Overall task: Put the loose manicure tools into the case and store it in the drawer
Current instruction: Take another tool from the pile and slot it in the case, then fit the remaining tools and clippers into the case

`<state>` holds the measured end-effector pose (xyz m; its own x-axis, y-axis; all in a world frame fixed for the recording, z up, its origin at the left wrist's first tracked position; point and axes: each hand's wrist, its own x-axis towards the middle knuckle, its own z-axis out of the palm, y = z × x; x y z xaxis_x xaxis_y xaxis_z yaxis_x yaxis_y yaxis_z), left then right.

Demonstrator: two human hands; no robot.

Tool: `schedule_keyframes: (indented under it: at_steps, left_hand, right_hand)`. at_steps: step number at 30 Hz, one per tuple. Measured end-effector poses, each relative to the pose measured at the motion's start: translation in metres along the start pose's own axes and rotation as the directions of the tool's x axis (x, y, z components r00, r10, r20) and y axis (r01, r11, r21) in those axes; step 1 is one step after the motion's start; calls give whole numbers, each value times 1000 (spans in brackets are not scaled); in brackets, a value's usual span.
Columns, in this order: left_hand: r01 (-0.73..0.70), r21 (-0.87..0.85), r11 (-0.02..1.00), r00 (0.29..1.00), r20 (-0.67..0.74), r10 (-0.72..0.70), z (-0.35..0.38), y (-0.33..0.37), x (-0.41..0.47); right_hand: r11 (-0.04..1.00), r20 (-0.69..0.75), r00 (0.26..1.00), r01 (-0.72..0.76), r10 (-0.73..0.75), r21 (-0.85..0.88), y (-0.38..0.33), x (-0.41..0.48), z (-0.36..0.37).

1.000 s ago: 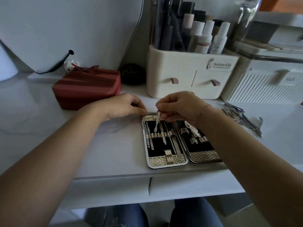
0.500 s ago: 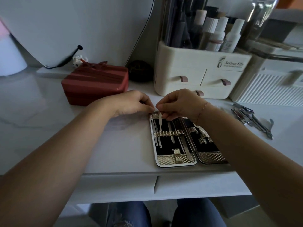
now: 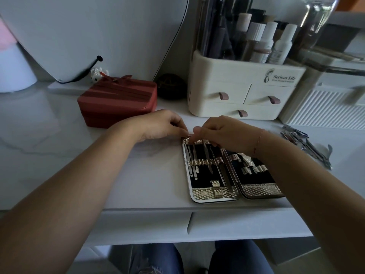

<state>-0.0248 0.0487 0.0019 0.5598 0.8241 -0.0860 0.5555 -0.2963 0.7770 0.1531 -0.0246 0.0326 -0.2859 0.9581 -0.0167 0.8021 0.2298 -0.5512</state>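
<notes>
The person is sitting at a white table [image 3: 138, 175], and the manicure case [image 3: 215, 194] is lying open and flat on it, near the front edge, with both halves facing up. The left hand [image 3: 164, 125] is resting at the far left corner of the case with its fingers curled, and its thumb and forefinger seem to be pinching that corner to steady it. The right hand [image 3: 223, 133] is hovering over the far edge of the left half with its fingertips closed on the top end of a slim tool [image 3: 207, 157], which is lying under the strap [image 3: 205, 161] beside other thin tools. I judge that this tool is being seated in its slot. The loose tools [image 3: 304, 145], which look like clippers and nippers, are waiting on the table at the right, well apart from the case, so most of the packing is not yet done. One risk is that the slim tool is going in crooked and catching a neighbouring tool, and this could push that one out of the strap. Another is that the case is lying close to the table edge, so a hard push toward the person could slide it off. The drawer [image 3: 142, 222] under the table is closed and must be opened later.
</notes>
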Motion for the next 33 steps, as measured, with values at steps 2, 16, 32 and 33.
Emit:
schedule_keyframes:
  at_steps: [2, 16, 32, 33]
  left_hand:
    - [-1, 0, 1000, 1000, 7, 1, 0, 0, 0]
    - [7, 3, 1000, 1000, -1, -7, 1, 5, -4]
    - [-13, 30, 999, 1000, 10, 13, 0, 0, 0]
    - [-16, 28, 999, 1000, 10, 15, 0, 0, 0]
  right_hand:
    - [999, 30, 1000, 8, -7, -31, 3, 1, -1]
    - [996, 167, 982, 87, -88, 15, 6, -13, -2]
    - [909, -475, 804, -417, 358, -20, 117, -80, -67]
    - [899, -450, 819, -432, 357, -74, 117, -83, -64]
